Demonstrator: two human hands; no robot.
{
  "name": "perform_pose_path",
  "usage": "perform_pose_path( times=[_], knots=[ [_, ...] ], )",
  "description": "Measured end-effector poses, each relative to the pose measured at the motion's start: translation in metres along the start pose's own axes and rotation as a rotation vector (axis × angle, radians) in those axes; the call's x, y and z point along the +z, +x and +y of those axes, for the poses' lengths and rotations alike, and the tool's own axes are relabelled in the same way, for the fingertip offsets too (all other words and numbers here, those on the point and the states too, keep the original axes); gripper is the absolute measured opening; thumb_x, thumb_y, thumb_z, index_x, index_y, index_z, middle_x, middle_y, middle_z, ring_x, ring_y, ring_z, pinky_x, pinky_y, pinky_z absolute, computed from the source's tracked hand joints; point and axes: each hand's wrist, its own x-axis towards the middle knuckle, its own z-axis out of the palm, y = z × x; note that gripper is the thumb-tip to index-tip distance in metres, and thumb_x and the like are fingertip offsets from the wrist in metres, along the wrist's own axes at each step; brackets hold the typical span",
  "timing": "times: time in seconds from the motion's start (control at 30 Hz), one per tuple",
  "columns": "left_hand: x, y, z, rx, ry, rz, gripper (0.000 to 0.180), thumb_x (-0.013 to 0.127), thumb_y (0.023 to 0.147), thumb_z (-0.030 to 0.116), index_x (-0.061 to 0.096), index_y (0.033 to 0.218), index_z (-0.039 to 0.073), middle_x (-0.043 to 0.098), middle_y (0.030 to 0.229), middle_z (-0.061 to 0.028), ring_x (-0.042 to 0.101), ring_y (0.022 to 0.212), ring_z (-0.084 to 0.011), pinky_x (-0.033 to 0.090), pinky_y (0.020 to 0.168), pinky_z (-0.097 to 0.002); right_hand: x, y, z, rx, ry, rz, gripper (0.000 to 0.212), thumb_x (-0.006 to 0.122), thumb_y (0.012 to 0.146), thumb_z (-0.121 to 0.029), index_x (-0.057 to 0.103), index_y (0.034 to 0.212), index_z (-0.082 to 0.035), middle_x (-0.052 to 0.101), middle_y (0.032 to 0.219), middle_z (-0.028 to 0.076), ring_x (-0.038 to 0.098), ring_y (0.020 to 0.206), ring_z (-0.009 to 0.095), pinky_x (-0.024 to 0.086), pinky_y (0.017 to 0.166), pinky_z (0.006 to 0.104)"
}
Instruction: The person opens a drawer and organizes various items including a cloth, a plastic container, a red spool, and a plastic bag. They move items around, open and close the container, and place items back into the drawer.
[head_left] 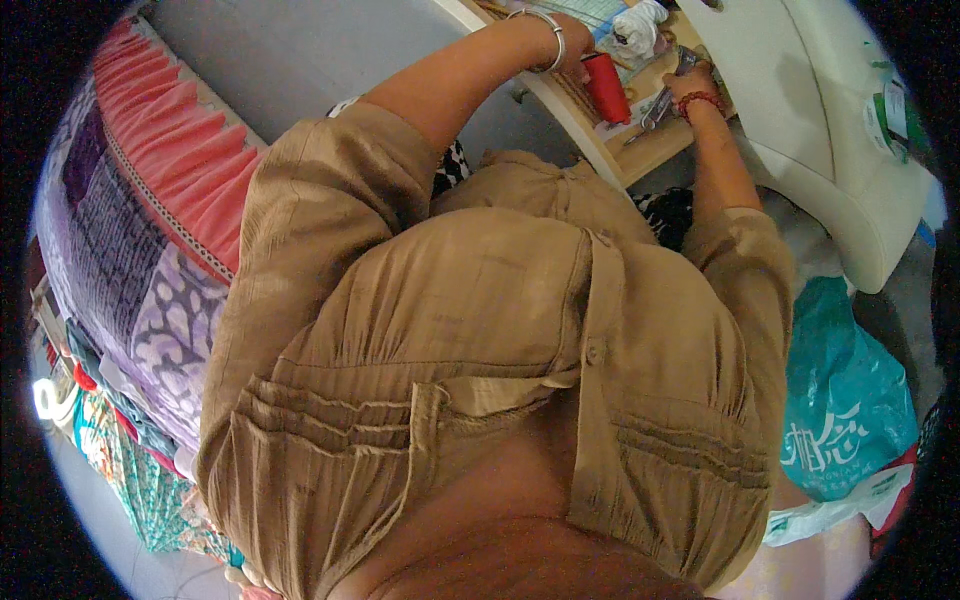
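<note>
A bump from your left hand (572, 48) could roll the red spool (606, 90). Your right hand (692, 82) is by the metal tool (655, 109). I can't tell if either hand's fingers pinch.

We looked into an open, pale wooden drawer (590, 143).
Toward its far end we saw a white bundle (637, 30) beside pale blue-green material (588, 14); nearer lay a red spool (607, 90) and a slim metal tool (654, 110), whose full contact we could not tell.
</note>
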Motion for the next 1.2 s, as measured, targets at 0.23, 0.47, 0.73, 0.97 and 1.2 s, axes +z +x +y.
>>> perform_pose_path(
  times=[0.23,0.47,0.73,0.97,1.2],
  knots=[
    [-0.043,-0.018,0.026,-0.177,-0.015,-0.333,0.056,0.06,0.064,0.039,0.045,0.108,0.008,0.053,0.097,-0.0101,0.049,0.088,-0.0266,0.04,0.073,-0.0376,0.012,0.01,0.013,-0.158,-0.149,0.084,0.038,0.06,0.064,-0.022,0.046,0.091,0.002,0.056,0.073,0.014,0.055,0.058,0.021,0.044,0.057,0.0312],
    [-0.036,-0.022,0.019,-0.133,-0.008,-0.201,0.049,0.06,0.065,0.035,0.049,0.104,0.007,0.053,0.097,-0.0115,0.049,0.089,-0.0261,0.04,0.073,-0.0368,-0.009,-0.031,-0.015,-0.431,-0.395,-0.246,0.011,0.056,0.063,-0.011,0.06,0.073,-0.007,0.058,0.078,0.012,0.055,0.075,0.025,0.042,0.069,0.0329],
    [-0.037,-0.026,0.015,-0.056,-0.008,-0.158,0.048,0.057,0.068,0.033,0.047,0.107,0.008,0.051,0.101,-0.0113,0.047,0.093,-0.0261,0.039,0.076,-0.0366,-0.009,-0.068,-0.034,-0.615,-0.589,-0.56,0.018,0.057,0.061,-0.019,0.06,0.074,-0.008,0.058,0.077,0.012,0.056,0.069,0.026,0.044,0.064,0.0337],
    [-0.047,-0.033,0.024,-0.147,-0.009,-0.208,0.048,0.054,0.071,0.035,0.044,0.11,0.009,0.048,0.106,-0.0104,0.045,0.097,-0.0263,0.038,0.078,-0.0383,-0.009,-0.083,-0.041,-0.632,-0.669,-0.658,0.024,0.058,0.059,-0.024,0.06,0.076,-0.008,0.057,0.076,0.014,0.054,0.074,0.025,0.044,0.066,0.0322],
    [-0.039,-0.026,0.016,-0.113,-0.016,-0.174,0.046,0.055,0.07,0.034,0.047,0.106,0.008,0.051,0.1,-0.0121,0.048,0.092,-0.0267,0.039,0.076,-0.0375,-0.019,-0.076,-0.032,-0.653,-0.661,-0.662,0.024,0.059,0.058,-0.023,0.059,0.076,-0.007,0.057,0.072,0.014,0.055,0.069,0.028,0.043,0.063,0.0354]
  ],
)
